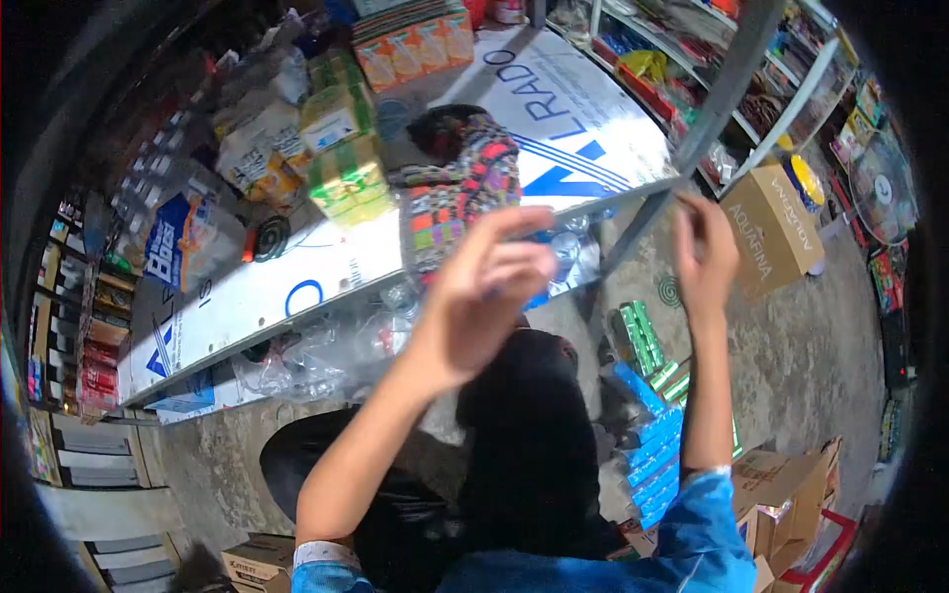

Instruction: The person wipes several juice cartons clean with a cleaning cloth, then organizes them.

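Note:
My left hand (484, 287) is raised in front of the shelf edge, its fingers loosely bent and apart, with nothing seen in them. Behind it, a multicoloured patterned cloth (474, 178) with a dark part at its top lies on the white shelf board (346, 267) with blue lettering. My right hand (706, 247) is up beside the shelf's metal post (643, 225), fingertips close to the board's corner. Its fingers are slightly curled and apart, and nothing shows between them. Below it on the floor lie blue packs (657, 460) and green packs (641, 338).
Yellow-green packs (348, 183) and orange-printed cartons (415, 51) stand on the board. Clear plastic containers (346, 346) sit under its front edge. An Aquafina carton (766, 232) stands at right, and an opened cardboard box (791, 494) lies lower right.

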`<state>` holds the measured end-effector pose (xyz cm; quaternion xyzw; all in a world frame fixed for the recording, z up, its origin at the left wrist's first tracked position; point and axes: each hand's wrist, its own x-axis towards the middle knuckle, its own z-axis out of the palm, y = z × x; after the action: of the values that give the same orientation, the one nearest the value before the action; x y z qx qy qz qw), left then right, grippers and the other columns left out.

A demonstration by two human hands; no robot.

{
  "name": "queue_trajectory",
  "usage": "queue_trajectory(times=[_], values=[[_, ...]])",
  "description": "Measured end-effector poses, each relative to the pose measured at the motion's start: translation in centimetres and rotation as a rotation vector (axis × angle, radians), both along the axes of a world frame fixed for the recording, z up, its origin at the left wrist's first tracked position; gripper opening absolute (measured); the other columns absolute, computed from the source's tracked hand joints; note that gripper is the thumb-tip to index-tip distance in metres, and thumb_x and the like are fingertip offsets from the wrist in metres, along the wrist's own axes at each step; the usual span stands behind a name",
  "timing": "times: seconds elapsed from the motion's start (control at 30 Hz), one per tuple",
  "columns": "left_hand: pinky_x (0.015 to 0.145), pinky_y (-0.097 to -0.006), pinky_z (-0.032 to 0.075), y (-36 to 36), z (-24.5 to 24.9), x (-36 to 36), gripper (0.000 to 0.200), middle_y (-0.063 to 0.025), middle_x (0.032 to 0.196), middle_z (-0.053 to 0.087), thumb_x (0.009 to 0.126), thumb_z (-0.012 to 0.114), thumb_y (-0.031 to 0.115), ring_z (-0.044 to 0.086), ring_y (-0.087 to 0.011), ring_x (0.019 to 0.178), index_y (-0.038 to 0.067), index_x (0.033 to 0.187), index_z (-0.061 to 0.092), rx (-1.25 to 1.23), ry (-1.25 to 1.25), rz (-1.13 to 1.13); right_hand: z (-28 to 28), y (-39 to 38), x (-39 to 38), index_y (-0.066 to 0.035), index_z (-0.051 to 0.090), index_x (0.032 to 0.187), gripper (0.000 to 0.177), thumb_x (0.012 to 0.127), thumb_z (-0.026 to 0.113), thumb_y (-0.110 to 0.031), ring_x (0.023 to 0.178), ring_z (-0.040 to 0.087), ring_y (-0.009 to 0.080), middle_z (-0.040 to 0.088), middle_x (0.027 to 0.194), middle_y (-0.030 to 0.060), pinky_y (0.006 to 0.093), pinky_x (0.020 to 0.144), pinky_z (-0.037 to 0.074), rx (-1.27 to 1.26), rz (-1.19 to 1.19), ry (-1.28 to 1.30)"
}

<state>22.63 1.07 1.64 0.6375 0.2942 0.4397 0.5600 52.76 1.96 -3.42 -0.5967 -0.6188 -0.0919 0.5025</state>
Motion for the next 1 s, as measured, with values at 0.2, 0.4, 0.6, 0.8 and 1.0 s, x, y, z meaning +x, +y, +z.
queue_trajectory(times=[0.2,0.4,0.6,0.8,1.0], values=[[0.102,-0.0409,0.051,1.1,-2.2,-10.8,0.06,-0.0234,0.142,0.057,0.104,0.049,0.043,0.066,-0.0285,0.117,-0.001,0.145,0.047,0.008,-0.243,0.295,7.2,18.4,-19.4,-0.006,0.057,0.137,0.054,0.09,0.071,-0.028,0.12,0.061,0.0359,0.062,0.131,0.0176,0.0491,0.101,0.045,0.178,0.362,-0.476],[0.094,-0.0386,0.054,0.6,-1.6,-13.8,0.063,-0.0247,0.13,0.06,0.1,0.049,0.044,0.069,-0.0267,0.105,-0.007,0.138,0.048,-0.088,-0.316,0.365,7.3,37.7,-25.3,-0.012,0.039,0.155,0.08,0.086,0.074,-0.034,0.136,0.052,0.0379,0.049,0.153,0.0177,0.0634,0.103,0.044,0.053,0.041,-0.942],[0.091,-0.035,0.051,-0.2,-0.9,-16.2,0.056,-0.0186,0.126,0.063,0.101,0.053,0.04,0.067,-0.0217,0.1,-0.003,0.136,0.052,-0.081,-0.385,0.375,5.6,37.2,-25.1,-0.014,0.053,0.143,0.062,0.086,0.074,-0.027,0.126,0.058,0.035,0.057,0.14,0.0166,0.0595,0.105,0.042,0.094,-0.14,-1.058],[0.084,-0.032,0.052,-0.7,-0.2,-18.5,0.044,-0.0166,0.116,0.063,0.106,0.048,0.032,0.067,-0.0197,0.091,-0.005,0.13,0.055,-0.122,-0.357,0.52,8.9,30.7,-19.8,-0.022,0.068,0.121,0.037,0.084,0.072,-0.021,0.113,0.067,0.028,0.071,0.114,0.0054,0.0485,0.099,0.046,0.115,0.111,-1.183],[0.091,-0.0332,0.052,0.0,0.4,-18.8,0.046,-0.0169,0.126,0.063,0.107,0.053,0.035,0.064,-0.0206,0.104,-0.001,0.137,0.054,-0.113,-0.314,0.54,15.6,17.8,-17.0,-0.024,0.066,0.128,0.049,0.081,0.07,-0.01,0.127,0.06,0.0204,0.064,0.132,0.0025,0.0449,0.105,0.038,0.392,0.229,-1.221]])
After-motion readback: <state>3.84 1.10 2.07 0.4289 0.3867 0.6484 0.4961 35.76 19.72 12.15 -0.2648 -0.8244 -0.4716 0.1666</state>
